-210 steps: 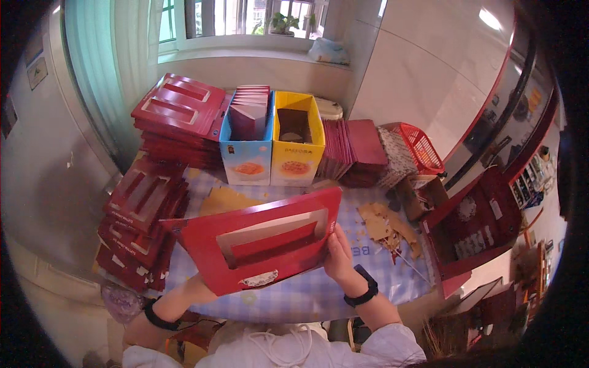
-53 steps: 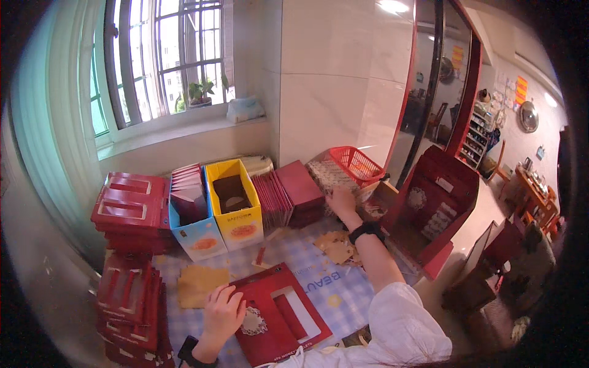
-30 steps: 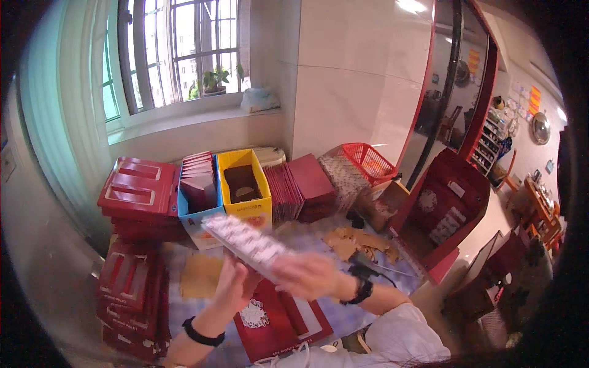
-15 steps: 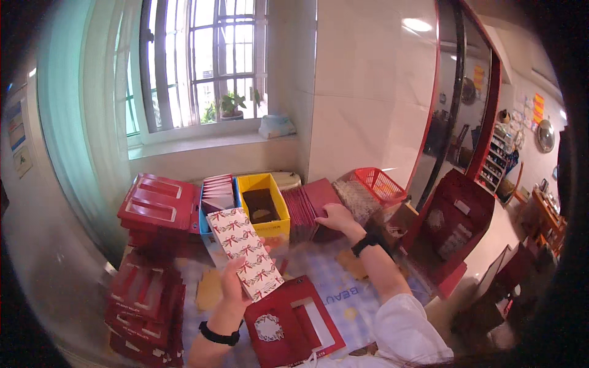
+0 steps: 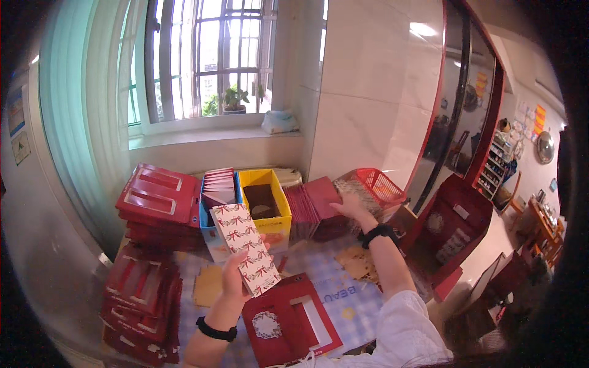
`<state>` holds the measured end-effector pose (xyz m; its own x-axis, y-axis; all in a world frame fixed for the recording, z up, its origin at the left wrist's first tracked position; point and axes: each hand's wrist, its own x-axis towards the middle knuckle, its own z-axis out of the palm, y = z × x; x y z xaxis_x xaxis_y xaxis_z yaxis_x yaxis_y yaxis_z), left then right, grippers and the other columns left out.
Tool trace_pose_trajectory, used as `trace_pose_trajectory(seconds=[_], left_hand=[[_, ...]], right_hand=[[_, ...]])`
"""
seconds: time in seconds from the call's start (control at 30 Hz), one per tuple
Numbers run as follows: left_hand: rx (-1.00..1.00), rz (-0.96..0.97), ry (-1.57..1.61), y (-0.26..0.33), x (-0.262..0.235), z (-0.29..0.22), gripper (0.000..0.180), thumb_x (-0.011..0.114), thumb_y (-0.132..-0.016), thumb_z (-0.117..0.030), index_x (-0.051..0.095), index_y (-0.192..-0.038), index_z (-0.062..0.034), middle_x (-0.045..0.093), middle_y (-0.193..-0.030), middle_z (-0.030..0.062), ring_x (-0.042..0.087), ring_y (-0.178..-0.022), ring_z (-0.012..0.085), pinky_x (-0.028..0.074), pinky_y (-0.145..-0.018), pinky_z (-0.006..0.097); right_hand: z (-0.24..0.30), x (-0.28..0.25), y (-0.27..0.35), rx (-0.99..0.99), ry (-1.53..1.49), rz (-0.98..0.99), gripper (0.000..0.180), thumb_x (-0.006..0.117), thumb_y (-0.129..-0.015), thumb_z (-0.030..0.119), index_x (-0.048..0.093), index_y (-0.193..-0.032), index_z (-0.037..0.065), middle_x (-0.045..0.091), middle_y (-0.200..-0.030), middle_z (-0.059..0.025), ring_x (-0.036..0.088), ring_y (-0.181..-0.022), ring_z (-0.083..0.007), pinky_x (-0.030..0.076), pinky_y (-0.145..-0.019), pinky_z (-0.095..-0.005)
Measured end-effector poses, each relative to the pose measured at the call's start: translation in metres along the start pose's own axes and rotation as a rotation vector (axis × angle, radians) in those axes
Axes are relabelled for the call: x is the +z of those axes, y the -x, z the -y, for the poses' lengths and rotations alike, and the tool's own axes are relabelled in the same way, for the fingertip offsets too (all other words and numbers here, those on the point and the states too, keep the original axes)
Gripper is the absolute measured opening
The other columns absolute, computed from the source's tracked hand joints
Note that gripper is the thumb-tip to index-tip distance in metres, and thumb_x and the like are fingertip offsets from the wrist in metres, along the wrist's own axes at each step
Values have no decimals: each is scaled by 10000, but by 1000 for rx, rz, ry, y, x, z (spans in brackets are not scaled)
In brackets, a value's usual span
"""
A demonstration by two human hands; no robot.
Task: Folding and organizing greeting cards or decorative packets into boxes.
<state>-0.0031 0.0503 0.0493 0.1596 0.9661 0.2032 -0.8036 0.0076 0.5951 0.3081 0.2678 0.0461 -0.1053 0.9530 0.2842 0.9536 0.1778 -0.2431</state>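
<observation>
In my left hand (image 5: pixel 232 281) is a long white card (image 5: pixel 246 248) printed with red bows and green garlands, held tilted over the table with my fingers around its lower left edge. My right hand (image 5: pixel 354 208) reaches out with thumb and fingers apart, at the near side of a row of pale patterned cards (image 5: pixel 363 191). Whether its fingertips touch them is hard to tell. Just left of that hand stands a row of dark red cards (image 5: pixel 300 208). Below my left hand lies a flat red folder (image 5: pixel 279 343) with a cut-out window and a wreath-shaped patch.
A blue box (image 5: pixel 213 239) with upright cards and a yellow box (image 5: pixel 280 221) stand at the back. Stacks of red window packs (image 5: pixel 156 199) fill the left. A red basket (image 5: pixel 383 184) is behind the patterned cards; an open red carton (image 5: pixel 457 221) stands at right.
My right hand has moved right, from the dark red cards to the pale patterned ones, and its fingers have spread. My left hand still holds the card. The view has shifted slightly.
</observation>
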Motion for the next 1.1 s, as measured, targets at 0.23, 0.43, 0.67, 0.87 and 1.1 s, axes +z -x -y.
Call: trace_pose_trajectory(seconds=[0.23,0.43,0.67,0.87,1.1], left_hand=[[32,-76,-34,3,0,2,549,500,-776,-202,381,-1271,4,533,-1133,139,560,-943,239,471,-827,381],[-11,-49,-43,2,-2,0,538,501,-776,-184,385,-1273,-16,540,-1125,125,564,-921,227,479,-808,371],[-78,-68,-55,1,-3,3,505,512,-764,-192,414,-1224,-7,549,-1086,150,572,-916,233,488,-796,373],[-35,-146,-56,1,-5,7,440,526,-808,-212,417,-1197,-38,537,-1078,127,566,-902,229,491,-793,381],[-78,-32,-49,2,-14,9,557,526,-824,-405,408,-1217,-28,543,-1117,167,559,-974,300,463,-861,441]], right_hand=[[27,-2,11,96,356,150,691,679,-605,605,652,-906,-15,635,-921,-182,609,-869,-327,477,-773,-410],[30,8,13,239,171,111,669,746,-569,530,630,-962,0,626,-949,-175,604,-910,-304,469,-809,-391],[46,7,33,-13,-7,-554,312,676,-709,185,534,-954,55,586,-860,-133,591,-788,-303,470,-683,-406],[148,-20,150,-757,-382,-503,217,606,-722,80,558,-933,100,571,-816,-93,582,-710,-269,490,-592,-364],[174,-35,185,-1168,-490,-209,250,622,-784,188,612,-1002,67,618,-917,-77,603,-797,-239,490,-688,-333]])
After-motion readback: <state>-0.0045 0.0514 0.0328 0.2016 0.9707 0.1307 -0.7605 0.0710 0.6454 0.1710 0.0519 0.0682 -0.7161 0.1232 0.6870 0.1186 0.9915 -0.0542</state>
